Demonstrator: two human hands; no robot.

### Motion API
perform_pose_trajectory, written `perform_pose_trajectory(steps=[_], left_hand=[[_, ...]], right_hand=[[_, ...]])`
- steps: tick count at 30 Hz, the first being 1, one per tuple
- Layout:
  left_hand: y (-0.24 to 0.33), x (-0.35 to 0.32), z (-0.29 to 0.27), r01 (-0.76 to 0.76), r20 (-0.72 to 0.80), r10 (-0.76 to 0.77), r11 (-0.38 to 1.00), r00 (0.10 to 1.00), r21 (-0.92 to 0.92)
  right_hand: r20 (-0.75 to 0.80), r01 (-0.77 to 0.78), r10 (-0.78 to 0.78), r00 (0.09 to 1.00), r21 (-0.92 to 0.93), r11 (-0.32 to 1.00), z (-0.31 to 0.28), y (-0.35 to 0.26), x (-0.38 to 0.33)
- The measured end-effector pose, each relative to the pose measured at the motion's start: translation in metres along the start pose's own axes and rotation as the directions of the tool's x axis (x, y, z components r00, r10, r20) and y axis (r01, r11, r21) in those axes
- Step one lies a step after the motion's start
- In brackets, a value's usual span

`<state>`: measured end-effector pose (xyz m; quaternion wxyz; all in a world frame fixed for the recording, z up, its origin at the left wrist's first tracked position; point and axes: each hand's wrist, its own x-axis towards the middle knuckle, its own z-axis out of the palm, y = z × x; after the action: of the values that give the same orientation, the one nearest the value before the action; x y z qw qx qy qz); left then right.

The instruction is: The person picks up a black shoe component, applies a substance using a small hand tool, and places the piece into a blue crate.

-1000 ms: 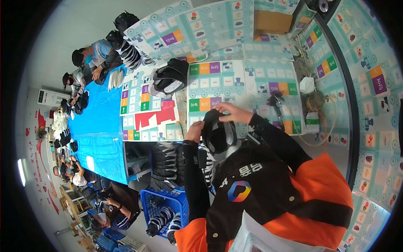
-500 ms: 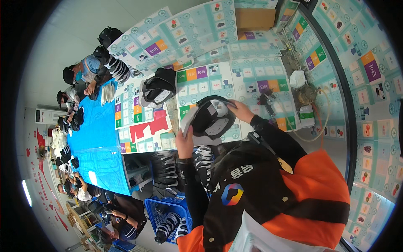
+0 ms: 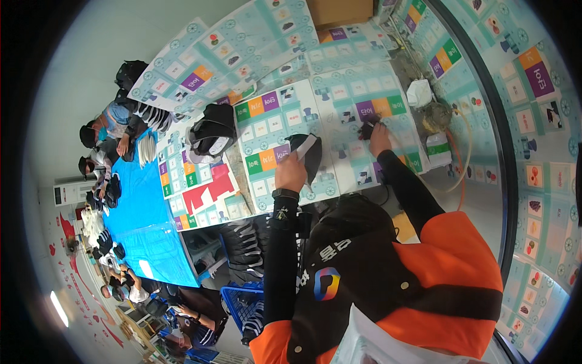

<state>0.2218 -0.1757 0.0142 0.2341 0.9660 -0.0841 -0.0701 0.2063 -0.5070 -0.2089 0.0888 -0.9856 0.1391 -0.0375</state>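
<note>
My left hand [image 3: 291,173] is closed on a black cap [image 3: 312,161] with a light grey brim or strip across it, held over the patterned board on the worktable. The cap is seen edge-on, so its inside is hidden. Off to the right, my right hand [image 3: 380,139] reaches down to a small dark object [image 3: 368,127] lying on the board. Its fingers are bent against that object, whose kind I cannot make out. Another black cap [image 3: 212,130] with a grey brim rests on the table left of my left hand.
Red cut-out shapes [image 3: 209,193] are on the table's left part. A blue-covered table [image 3: 142,200] stretches left, with several people beside it. Below the table edge, a blue basket [image 3: 242,297] holds striped dark items. A white bag [image 3: 419,93] and hose [image 3: 467,136] lie right.
My right hand has let go of the cap and moved right to the small dark object. My left hand keeps the cap, now turned edge-on. The whole view has shifted slightly.
</note>
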Motion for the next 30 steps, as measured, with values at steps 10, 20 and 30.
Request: perform_pose_trajectory(steps=[10, 20, 30], left_hand=[[0.001, 0.027, 0.008, -0.061, 0.015, 0.061, 0.998, 0.998, 0.034], [-0.004, 0.027, 0.002, -0.008, 0.016, 0.007, 1.000, 1.000, 0.009], [-0.006, 0.022, 0.000, -0.035, -0.061, 0.034, 0.999, 0.998, -0.021]], right_hand=[[0.643, -0.601, -0.290, 0.709, 0.766, 0.228, -0.082, -0.062, -0.037], [0.463, -0.019, -0.339, 0.819, 0.612, 0.790, -0.130, -0.114, -0.049], [0.452, -0.033, -0.340, 0.824, 0.639, 0.769, -0.135, -0.121, -0.048]])
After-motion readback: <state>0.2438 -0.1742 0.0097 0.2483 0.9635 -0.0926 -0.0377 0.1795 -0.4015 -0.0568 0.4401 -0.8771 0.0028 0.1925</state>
